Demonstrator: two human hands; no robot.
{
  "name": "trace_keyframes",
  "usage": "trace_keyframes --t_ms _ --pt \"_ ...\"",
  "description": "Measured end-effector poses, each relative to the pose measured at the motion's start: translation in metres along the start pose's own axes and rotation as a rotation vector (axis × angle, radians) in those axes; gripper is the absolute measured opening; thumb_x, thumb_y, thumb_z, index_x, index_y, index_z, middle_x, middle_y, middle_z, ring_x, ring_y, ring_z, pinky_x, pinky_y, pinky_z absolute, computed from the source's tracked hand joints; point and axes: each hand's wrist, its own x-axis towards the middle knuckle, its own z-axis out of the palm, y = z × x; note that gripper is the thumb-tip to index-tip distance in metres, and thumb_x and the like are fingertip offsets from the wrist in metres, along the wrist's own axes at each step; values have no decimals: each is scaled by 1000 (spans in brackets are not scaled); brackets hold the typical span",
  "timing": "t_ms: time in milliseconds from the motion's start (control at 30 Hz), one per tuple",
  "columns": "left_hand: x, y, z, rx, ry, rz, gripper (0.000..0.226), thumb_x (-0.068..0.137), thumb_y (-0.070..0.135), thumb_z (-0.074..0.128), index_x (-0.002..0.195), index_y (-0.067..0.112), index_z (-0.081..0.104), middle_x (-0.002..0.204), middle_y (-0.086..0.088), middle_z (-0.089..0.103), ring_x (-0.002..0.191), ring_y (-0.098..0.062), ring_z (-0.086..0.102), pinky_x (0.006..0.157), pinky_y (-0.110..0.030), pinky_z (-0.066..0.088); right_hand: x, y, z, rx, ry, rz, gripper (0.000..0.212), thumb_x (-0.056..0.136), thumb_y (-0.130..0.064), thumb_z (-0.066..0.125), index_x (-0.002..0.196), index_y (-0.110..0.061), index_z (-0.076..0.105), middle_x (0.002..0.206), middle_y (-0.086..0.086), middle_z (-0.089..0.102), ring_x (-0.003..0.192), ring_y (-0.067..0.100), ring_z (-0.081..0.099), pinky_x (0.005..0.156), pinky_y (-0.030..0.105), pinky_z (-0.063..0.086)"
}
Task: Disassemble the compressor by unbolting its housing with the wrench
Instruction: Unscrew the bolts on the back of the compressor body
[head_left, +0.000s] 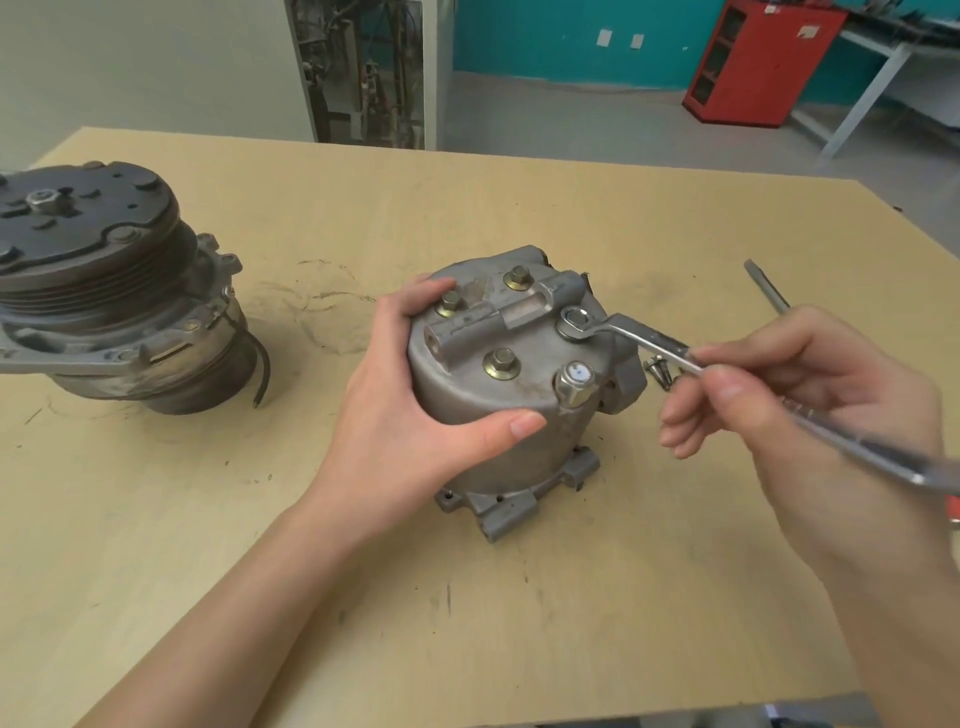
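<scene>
Compressor (498, 374) — left fingers (436, 291) wrap it; right fingers (727, 374) pinch wrench (644, 338).

No text, brand or number is legible in the head view. Red cabinet (753, 67): small pale label (808, 32) near its top, too blurred to read. Two white wall plates (605, 37): nothing readable on them. Compressor housing (498, 395) and wrench (652, 340): no stamping or size mark resolvable.
</scene>
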Motion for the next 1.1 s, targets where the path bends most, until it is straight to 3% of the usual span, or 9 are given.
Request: trace_keyframes --t_ms 167,267,367,500,600,733,833,967,1100 --pt "0 1 1 -3 1 -2 79 50 57 79 118 52 39 118 41 53 113 12 54 84 -6 44 49 23 -12 473 29 447 18 76 -4 55 68 -17 65 49 -3 50 44 8 43 44 15 35" --pt "-1 1 1 -16 -3 -8 79 49 56 79 118 51 40 118 40 53 113 11 54 84 -6 45 82 34 1 532 -10 512 7 78 -7 48 78 -10 54 46 -4 44 39 7 36 43 16 29" --pt "-1 2 1 -15 -1 -10 79 49 56 79 118 52 40 119 38 54 113 10 55 84 -6 44 103 37 12 509 -116 540 17 88 -5 37 80 -8 51 44 -3 41 37 9 30 42 20 22" --pt "-1 1 0 -13 -5 -9 80 49 57 79 118 53 39 120 38 53 114 10 54 83 -5 44 111 27 12 675 -139 477 13 81 -13 45 75 -8 56 45 -2 44 37 8 31 39 18 25" --pt "-1 1 0 -10 -1 -8 80 49 58 79 118 53 39 120 39 53 113 11 54 81 -4 44 108 15 7 649 -46 329 20 88 -14 51 72 -11 63 51 -2 53 41 8 42 42 17 32" --pt "-1 0 0 -8 -2 -6 82 49 58 79 120 51 39 119 37 54 113 10 54 83 -5 43 72 1 9 56 163 -164 16 93 -17 58 77 -16 58 57 -1 64 47 15 60 44 22 44" --pt "-1 0 0 -4 -4 -13 82 48 60 79 119 54 38 119 37 54 112 10 54 82 -5 44 34 -1 16 -285 189 -483 12 93 -25 61 82 -27 57 60 -3 61 53 17 63 48 30 49" --pt "-1 -1 0 4 1 -13 81 48 62 79 119 56 38 120 35 54 114 8 55 84 -7 44 7 5 20 -677 145 -769 19 95 -24 58 86 -7 61 62 7 65 61 13 54 60 13 44" --pt "-1 -2 1 -3 -1 2 82 50 60 79 121 52 39 120 36 54 114 8 55 84 -6 44 3 8 25 -803 122 -875 37 94 -19 56 75 10 68 60 16 66 61 17 55 63 15 45"
